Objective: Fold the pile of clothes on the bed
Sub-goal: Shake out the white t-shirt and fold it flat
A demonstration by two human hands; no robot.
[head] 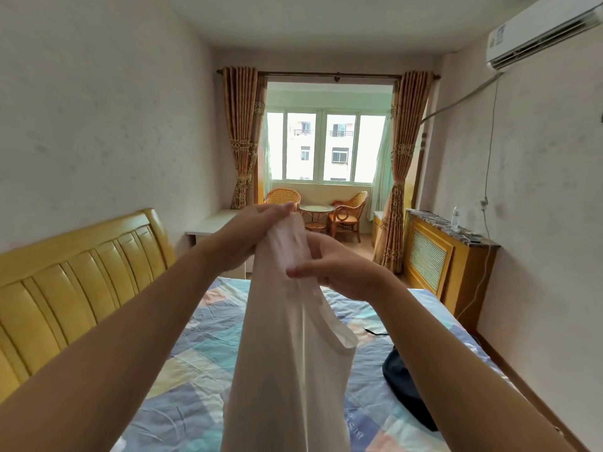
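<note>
White thin garment (287, 353) hanging limp, left hand (248, 236) pinching top, right hand (339, 272) gripping bunched cloth

We have both arms stretched forward and raised, forearms converging at mid-view. Our left hand (251, 230) is uppermost, fingers curled and pinching the top of the cloth (293, 337). Our right hand (336, 269) sits just below and beside it, palm turned inward, fingers curled round the cloth, thumb pointing left across it.
</note>
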